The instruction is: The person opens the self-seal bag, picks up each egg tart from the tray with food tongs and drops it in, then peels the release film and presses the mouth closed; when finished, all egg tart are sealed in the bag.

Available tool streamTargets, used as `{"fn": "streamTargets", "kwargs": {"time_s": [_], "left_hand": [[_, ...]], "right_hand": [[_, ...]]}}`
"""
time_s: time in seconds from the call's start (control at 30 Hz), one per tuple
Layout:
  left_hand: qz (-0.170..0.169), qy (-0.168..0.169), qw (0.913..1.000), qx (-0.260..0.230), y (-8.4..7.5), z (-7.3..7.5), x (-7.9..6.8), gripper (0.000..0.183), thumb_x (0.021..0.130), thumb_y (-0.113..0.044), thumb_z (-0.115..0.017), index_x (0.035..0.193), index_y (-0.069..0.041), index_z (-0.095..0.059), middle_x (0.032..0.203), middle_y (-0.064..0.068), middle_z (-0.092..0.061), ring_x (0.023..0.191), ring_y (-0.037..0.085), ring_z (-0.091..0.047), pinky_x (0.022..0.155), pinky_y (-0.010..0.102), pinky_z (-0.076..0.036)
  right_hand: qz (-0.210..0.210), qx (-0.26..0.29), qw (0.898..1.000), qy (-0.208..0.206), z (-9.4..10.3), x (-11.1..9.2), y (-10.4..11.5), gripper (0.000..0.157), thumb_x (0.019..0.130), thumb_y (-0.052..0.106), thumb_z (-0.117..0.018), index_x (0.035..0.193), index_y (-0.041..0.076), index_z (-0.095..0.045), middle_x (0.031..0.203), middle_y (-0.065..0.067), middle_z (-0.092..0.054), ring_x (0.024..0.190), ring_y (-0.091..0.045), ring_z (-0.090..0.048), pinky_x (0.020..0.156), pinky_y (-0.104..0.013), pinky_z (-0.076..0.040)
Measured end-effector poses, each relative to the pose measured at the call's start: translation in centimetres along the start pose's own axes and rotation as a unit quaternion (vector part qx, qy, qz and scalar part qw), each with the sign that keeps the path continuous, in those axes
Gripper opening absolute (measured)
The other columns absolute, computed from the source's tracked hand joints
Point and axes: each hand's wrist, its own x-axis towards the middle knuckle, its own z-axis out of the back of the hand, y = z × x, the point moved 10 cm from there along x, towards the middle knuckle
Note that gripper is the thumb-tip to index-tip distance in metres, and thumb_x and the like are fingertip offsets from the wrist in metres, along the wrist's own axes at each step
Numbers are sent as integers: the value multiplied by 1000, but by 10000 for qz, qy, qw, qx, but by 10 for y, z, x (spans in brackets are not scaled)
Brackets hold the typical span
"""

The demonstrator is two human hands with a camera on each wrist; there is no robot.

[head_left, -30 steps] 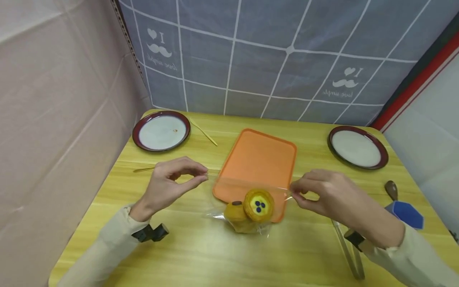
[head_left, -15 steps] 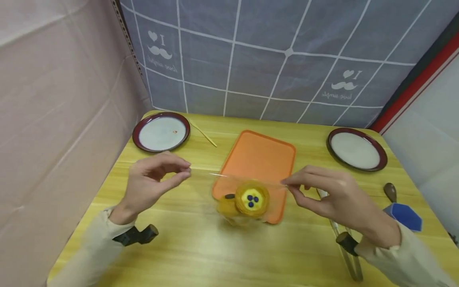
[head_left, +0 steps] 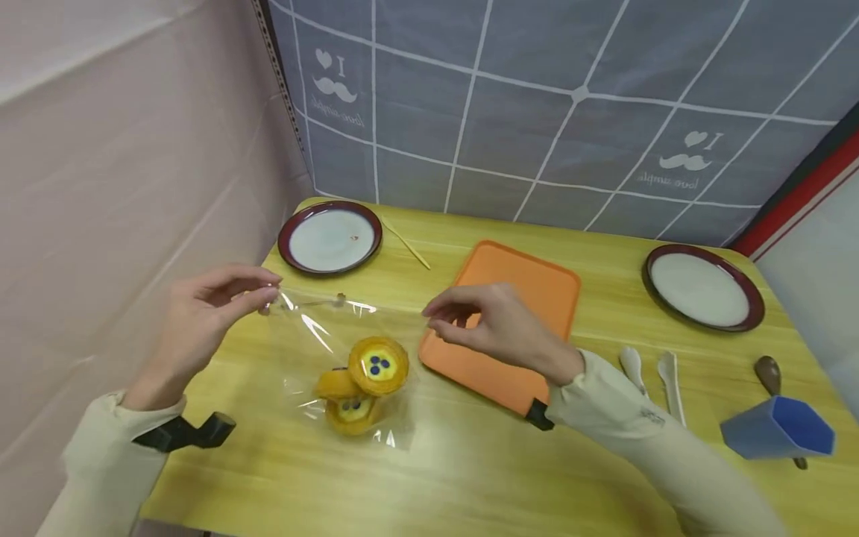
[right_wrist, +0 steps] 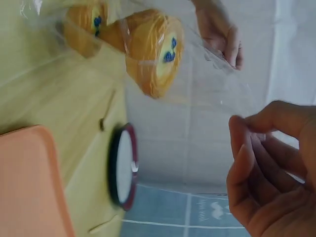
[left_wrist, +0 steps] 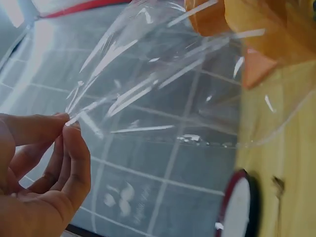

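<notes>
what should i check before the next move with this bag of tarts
1. Left hand pinches the top edge of the clear bag: ok.
2. Right hand pinches the opposite edge: ok, fingers are curled on the film in the right wrist view.
3. Tarts inside the bag, none fallen out: ok.
4. Bag mouth open or sealed: cannot tell, the film is too clear to read.
5. Bag over the orange tray: not ok, it hangs left of the tray, over the table.
6. Plate near the left hand bare: ok, only a tiny speck on it.
</notes>
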Motion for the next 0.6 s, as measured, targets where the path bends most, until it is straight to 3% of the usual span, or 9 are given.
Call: {"fn": "streamTargets", "kwargs": {"time_s": [0.07, 0.17, 0.3, 0.47, 0.6], "left_hand": [[193, -15, 9993, 315, 18, 0, 5, 21, 78, -1, -65, 98, 6, -63, 84, -1, -68, 66, 14, -61, 60, 20, -51], [210, -38, 9986, 484, 38, -2, 10, 20, 79, -2, -65, 97, 5, -63, 87, -1, -68, 68, 13, -62, 61, 20, -52], [80, -78, 9988, 481, 49, -3, 9, 17, 79, -1, -63, 95, 5, -64, 87, 1, -68, 67, 13, -62, 61, 19, -53], [-52, -194, 9973, 710, 37, -1, 7, 19, 79, -1, -63, 98, 3, -63, 90, 0, -67, 76, 8, -61, 66, 16, -52], [-670, -371, 9904, 1152, 3, -7, 9, 26, 78, 3, -63, 104, 1, -62, 101, 5, -63, 91, 7, -57, 77, 13, -48]], "right_hand": [[-265, -117, 9996, -26, -9, 8, -16, 13, 84, 27, -59, 96, 25, -65, 82, 15, -65, 72, 6, -57, 62, -16, -50], [-449, -171, 9987, -142, -18, 15, -32, 13, 84, 24, -59, 95, 22, -66, 82, 12, -66, 71, 4, -58, 62, -15, -49], [-371, -118, 9990, -219, -23, 16, -37, 13, 84, 22, -60, 95, 20, -66, 83, 9, -67, 71, 3, -60, 60, -15, -49], [-156, -156, 9996, -151, -24, 16, -30, 17, 85, 22, -58, 101, 17, -65, 89, 6, -68, 73, 1, -61, 61, -16, -50], [-32, -402, 9991, -133, -16, 13, -26, 24, 87, 24, -56, 109, 16, -62, 100, 4, -66, 79, -2, -61, 64, -18, -51]]}}
